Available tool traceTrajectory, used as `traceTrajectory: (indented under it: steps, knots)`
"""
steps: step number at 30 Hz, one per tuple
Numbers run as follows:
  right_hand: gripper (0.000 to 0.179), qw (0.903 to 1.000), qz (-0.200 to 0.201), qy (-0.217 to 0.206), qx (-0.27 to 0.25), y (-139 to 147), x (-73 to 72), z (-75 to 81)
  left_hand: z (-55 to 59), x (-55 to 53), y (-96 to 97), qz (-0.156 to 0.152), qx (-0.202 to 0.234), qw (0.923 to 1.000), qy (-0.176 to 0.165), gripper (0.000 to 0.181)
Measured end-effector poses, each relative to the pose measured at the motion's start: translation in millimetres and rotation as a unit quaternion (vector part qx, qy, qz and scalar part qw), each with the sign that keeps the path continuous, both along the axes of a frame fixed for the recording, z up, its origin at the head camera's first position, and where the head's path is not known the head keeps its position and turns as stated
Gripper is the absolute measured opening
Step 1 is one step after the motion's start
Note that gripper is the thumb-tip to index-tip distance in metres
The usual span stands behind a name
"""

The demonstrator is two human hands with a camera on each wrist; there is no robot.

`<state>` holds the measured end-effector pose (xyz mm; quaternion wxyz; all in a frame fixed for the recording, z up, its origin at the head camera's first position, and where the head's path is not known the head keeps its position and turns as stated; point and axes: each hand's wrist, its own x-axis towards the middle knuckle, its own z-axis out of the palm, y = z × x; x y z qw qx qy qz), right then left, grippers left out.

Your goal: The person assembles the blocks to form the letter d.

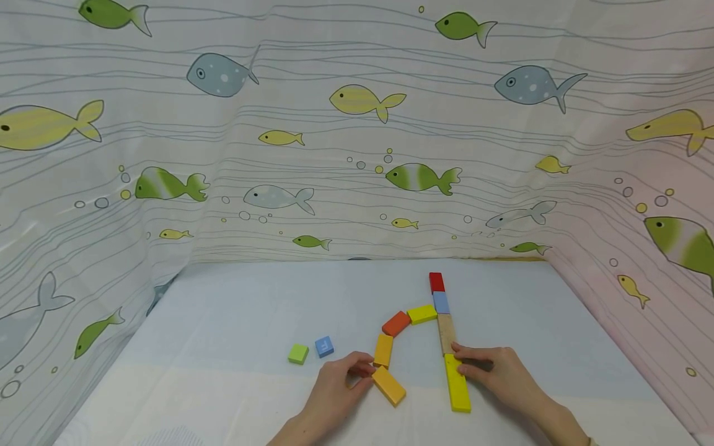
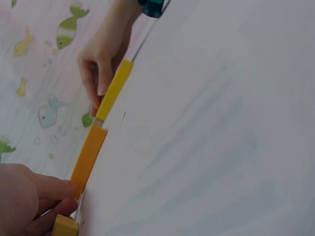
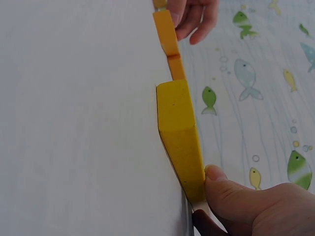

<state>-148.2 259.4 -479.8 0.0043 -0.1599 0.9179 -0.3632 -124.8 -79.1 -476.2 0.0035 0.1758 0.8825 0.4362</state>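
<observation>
My left hand (image 1: 339,387) has its thumb and index finger at the upper left corner of an orange block (image 1: 389,386), holding it there. This block is the lowest of a curved row, touching or nearly touching a second orange block (image 1: 383,350). On the right, my right hand (image 1: 502,375) holds the upper right corner of a long yellow block (image 1: 458,390) with thumb and index finger. The index fingertip lies by the seam with a plain wooden block (image 1: 447,333). In the right wrist view, the thumb presses the side of the yellow block (image 3: 178,128).
Above the wooden block, a blue block (image 1: 441,302) and a red block (image 1: 437,282) continue the straight line. A red-orange block (image 1: 396,324) and a short yellow block (image 1: 422,314) complete the curve to it. Left lie a green block (image 1: 298,354) and a blue lettered block (image 1: 324,347).
</observation>
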Motion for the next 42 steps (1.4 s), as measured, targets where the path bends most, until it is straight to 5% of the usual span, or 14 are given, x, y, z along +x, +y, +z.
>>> traceTrajectory:
  steps: [24, 42]
  knots:
    - [0.037, 0.9999, -0.011, 0.0, 0.005, -0.7, 0.5, 0.7, 5.3, 7.8, -52.8, 0.066, 0.027, 0.9975, -0.005, 0.038]
    - [0.036, 1.0, 0.001, 0.001, 0.004, 0.2, 1.1, 1.8, 6.6, 18.2, -87.2, 0.095, 0.049, 0.9927, -0.056, 0.041]
